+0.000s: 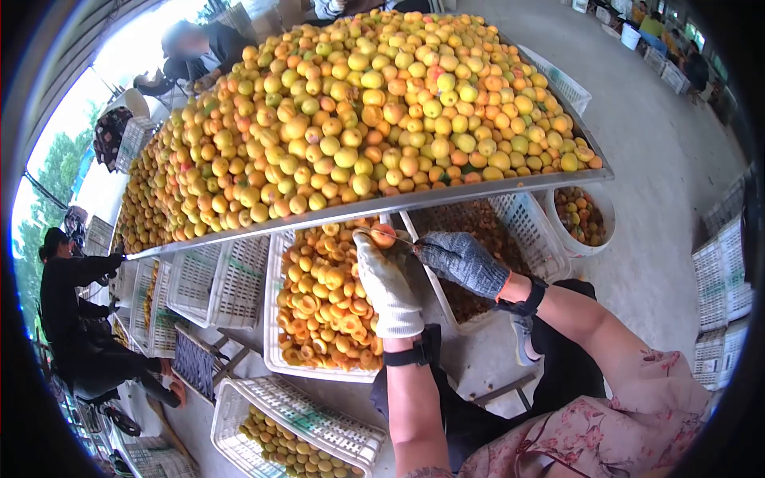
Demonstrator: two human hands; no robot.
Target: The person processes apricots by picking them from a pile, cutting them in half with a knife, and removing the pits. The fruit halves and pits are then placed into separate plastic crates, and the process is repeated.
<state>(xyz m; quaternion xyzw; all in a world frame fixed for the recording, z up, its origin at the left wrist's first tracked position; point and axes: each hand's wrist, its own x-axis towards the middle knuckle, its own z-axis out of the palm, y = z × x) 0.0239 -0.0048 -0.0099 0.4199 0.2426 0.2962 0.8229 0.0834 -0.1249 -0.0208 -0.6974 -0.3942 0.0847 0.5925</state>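
Observation:
My left hand [384, 277], in a white glove, is closed around an orange apricot [383, 235] just below the table's metal edge. My right hand [460, 258], in a grey knitted glove, grips a thin metal tool [402, 240] whose tip is at the apricot; its exact kind is too small to make out. Under my left hand stands a white crate [273, 334] full of halved apricots [323, 299]. Beneath my right hand, another white crate [526, 231] contains small brown pits [482, 231]. Whole apricots [351, 119] are heaped on the metal-edged table [382, 209] in front.
A white bucket [610, 231] of fruit stands at the right. Crates [299, 414] of fruit lie at the lower left, near a low stool [195, 362]. Stacked crates [721, 279] line the right side. Other people [80, 319] sit around the table.

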